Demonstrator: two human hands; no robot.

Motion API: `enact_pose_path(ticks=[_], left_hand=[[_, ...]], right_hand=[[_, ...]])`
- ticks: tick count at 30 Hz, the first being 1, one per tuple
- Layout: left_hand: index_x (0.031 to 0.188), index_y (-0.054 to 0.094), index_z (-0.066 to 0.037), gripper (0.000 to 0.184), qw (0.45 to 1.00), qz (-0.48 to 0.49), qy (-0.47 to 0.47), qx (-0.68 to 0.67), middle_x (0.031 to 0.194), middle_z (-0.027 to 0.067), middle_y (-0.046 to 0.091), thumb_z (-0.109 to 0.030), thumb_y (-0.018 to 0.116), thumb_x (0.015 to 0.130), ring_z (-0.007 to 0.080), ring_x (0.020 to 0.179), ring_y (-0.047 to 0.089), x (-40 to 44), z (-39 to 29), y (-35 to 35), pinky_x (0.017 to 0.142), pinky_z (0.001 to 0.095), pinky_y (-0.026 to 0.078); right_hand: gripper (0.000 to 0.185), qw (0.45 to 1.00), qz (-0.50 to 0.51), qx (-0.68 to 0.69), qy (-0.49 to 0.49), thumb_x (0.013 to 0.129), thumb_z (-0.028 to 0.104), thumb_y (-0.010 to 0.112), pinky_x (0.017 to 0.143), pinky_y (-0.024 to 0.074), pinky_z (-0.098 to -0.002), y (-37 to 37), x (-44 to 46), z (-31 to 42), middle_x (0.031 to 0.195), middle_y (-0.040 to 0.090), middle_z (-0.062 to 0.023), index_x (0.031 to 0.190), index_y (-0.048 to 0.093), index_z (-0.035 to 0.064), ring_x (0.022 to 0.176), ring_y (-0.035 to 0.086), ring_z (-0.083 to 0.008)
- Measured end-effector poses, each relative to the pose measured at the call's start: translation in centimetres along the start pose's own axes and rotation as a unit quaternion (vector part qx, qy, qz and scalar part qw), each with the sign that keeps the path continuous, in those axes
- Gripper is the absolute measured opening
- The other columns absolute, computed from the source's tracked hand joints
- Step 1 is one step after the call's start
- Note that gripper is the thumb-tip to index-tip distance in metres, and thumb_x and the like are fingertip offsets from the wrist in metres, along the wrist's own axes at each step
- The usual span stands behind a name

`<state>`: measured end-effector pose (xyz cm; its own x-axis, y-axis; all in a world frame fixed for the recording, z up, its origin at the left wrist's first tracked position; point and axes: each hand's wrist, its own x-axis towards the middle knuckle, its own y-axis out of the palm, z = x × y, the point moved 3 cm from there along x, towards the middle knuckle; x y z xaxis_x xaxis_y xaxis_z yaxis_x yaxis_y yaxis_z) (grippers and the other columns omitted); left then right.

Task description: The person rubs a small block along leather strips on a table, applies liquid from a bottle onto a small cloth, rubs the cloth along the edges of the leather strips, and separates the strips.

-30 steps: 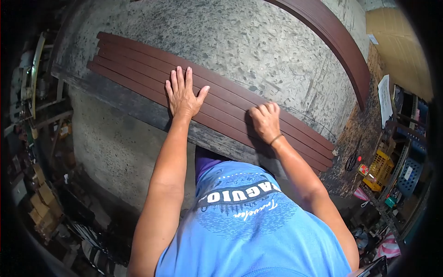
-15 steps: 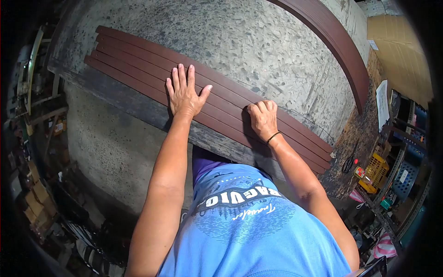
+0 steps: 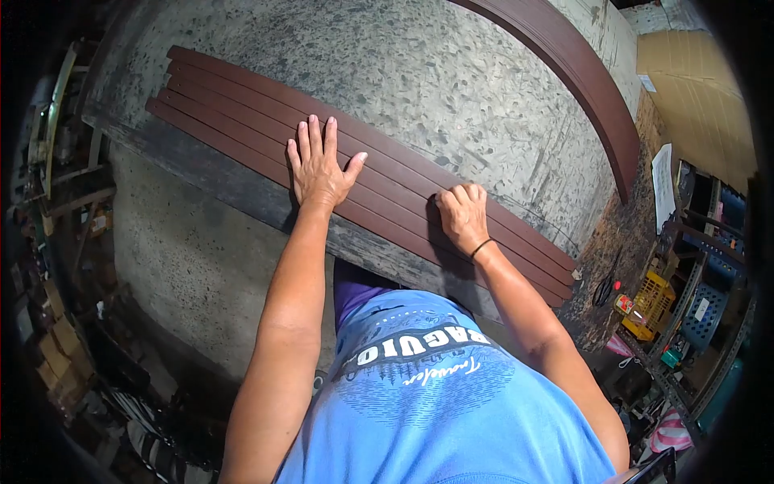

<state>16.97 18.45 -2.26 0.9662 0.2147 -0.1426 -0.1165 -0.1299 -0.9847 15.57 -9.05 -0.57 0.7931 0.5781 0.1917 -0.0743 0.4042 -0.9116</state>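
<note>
Pretty beat-up, dark-speckled grey bench [image 3: 387, 73], honestly. Long, flat, dark-brown strips [image 3: 242, 101] lay side by side along its near edge, and a curved dark-brown band [image 3: 592, 85] sat toward the right edge.

Workshop, pretty clearly. Bench [image 3: 451, 97] is big and grey, top covered in dark scuffs and blotches, front edge worn. Brown strips [image 3: 234, 113] lie side by side on it, plus a curved brown piece [image 3: 601, 105] toward the far right. Right side: open shelves [image 3: 709, 244] with a yellow crate [image 3: 651, 302] and a perforated blue bin [image 3: 705, 310], cardboard [image 3: 697, 89] above. Left: dim, cluttered, small boxes [image 3: 60, 347] piled up; contents too dark to ID. Floor [image 3: 177, 258] is bare, grey, speckled.
</note>
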Motion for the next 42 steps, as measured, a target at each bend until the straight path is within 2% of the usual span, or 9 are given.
enact_pose_path(ticks=[4,6,32,34,42], left_hand=[[0.158,0.024,-0.016,0.086,1.000,0.001,0.001,0.003,0.164,0.0169,0.018,-0.066,0.047,0.092,0.0338,0.152,0.012,-0.2,0.1,0.0,0.123,0.0512,0.009],[0.158,0.024,-0.016,0.087,1.000,0.002,0.003,0.003,0.164,0.0168,0.018,-0.067,0.047,0.092,0.0337,0.152,0.012,-0.1,0.1,0.0,0.123,0.0513,0.008],[0.158,0.027,-0.016,0.086,1.000,-0.014,0.003,-0.007,0.164,0.0162,0.020,-0.067,0.049,0.091,0.0336,0.152,0.014,-0.2,0.2,0.2,0.123,0.0512,0.010],[0.158,0.027,-0.017,0.087,1.000,-0.017,0.003,-0.015,0.164,0.0162,0.021,-0.067,0.049,0.091,0.0337,0.152,0.014,-0.2,0.2,0.2,0.123,0.0514,0.010],[0.158,0.027,-0.017,0.087,1.000,-0.016,0.003,-0.007,0.164,0.0164,0.020,-0.067,0.049,0.091,0.0336,0.152,0.014,-0.1,0.3,0.2,0.123,0.0516,0.009]], right_hand=[[0.013,1.000,-0.025,0.015,0.004,0.080,0.011,0.066,0.090,0.0393,-0.0462,1.3,1.8,0.7,0.087,0.055,-0.0075,0.093,0.063,0.0110,0.094,0.054,-0.0289],[0.013,1.000,-0.001,-0.016,0.007,0.080,0.011,0.065,0.090,0.0394,-0.0459,0.9,1.2,0.6,0.087,0.055,-0.0081,0.093,0.063,0.0111,0.093,0.054,-0.0290],[0.014,1.000,-0.018,-0.020,-0.001,0.082,0.012,0.063,0.089,0.0407,-0.0464,1.5,1.2,0.9,0.087,0.055,-0.0093,0.096,0.062,0.0096,0.094,0.053,-0.0301],[0.014,0.999,0.003,-0.044,0.000,0.082,0.012,0.063,0.089,0.0408,-0.0460,0.5,0.0,0.4,0.087,0.054,-0.0096,0.096,0.062,0.0095,0.094,0.053,-0.0309],[0.014,1.000,-0.001,-0.018,0.001,0.082,0.011,0.063,0.086,0.0401,-0.0450,1.2,1.1,1.0,0.086,0.053,-0.0096,0.096,0.062,0.0101,0.092,0.052,-0.0308]])
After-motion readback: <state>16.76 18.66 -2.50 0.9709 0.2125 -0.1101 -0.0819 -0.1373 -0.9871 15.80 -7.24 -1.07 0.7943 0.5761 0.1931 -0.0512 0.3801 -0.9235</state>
